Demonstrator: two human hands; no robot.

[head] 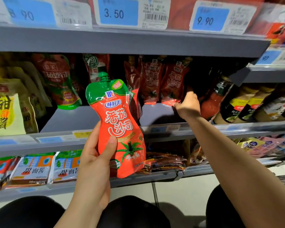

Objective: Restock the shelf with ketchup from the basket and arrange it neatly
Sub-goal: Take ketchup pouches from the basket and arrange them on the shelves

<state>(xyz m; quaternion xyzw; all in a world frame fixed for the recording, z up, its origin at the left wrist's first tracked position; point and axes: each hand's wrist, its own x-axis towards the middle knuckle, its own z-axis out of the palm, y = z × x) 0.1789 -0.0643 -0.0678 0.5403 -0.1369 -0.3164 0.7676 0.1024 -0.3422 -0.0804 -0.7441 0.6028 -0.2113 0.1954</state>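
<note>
Holding a ketchup pouch in the left hand.

Bare forearms, dark trousers

A red and green ketchup pouch reads "McCormick", "味好美" and, in large characters, "番茄沙司". Above the pouch, blue price tags on the shelf edge read "3.50" and, to its right, "9.90". Far left of the pouch, a yellow packet reads "甜", "酱".
</note>
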